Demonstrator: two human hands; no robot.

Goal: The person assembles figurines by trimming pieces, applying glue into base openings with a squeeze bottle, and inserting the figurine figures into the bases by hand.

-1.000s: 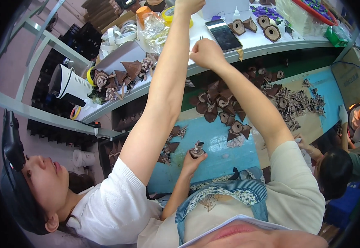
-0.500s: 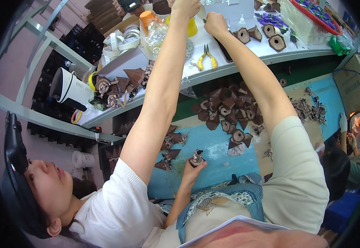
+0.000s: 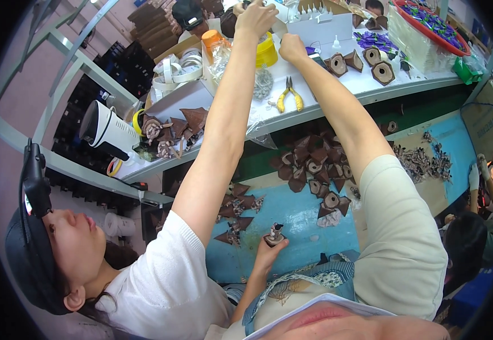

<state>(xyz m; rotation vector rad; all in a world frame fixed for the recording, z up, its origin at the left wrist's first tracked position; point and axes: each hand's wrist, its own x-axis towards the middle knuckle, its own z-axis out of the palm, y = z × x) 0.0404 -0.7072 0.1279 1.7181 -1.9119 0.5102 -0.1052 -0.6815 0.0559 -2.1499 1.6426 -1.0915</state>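
Yellow plastic is showing just right of your left hand (image 3: 253,18): a round yellow container (image 3: 267,51) is sitting on the white shelf (image 3: 337,93) between your two raised arms. Your left hand is reaching up to the far edge of that shelf, with the fingers curled together around something too small and hidden to name, so you cannot tell what it is gripping. Your right hand (image 3: 291,48) is hovering close beside it, closed into a loose fist just right of the container; whether it is holding anything is not visible. Below your right hand, yellow-handled pliers (image 3: 289,97) are lying on the shelf, and further right small brown birdhouse pieces (image 3: 371,59) are standing near a white cardboard box (image 3: 325,25). Under your arms, more brown wooden pieces (image 3: 314,164) are piling on the blue work surface (image 3: 297,215). Beside you, another person's hand (image 3: 270,252) is holding up a small brown figure (image 3: 274,233) over that blue surface.
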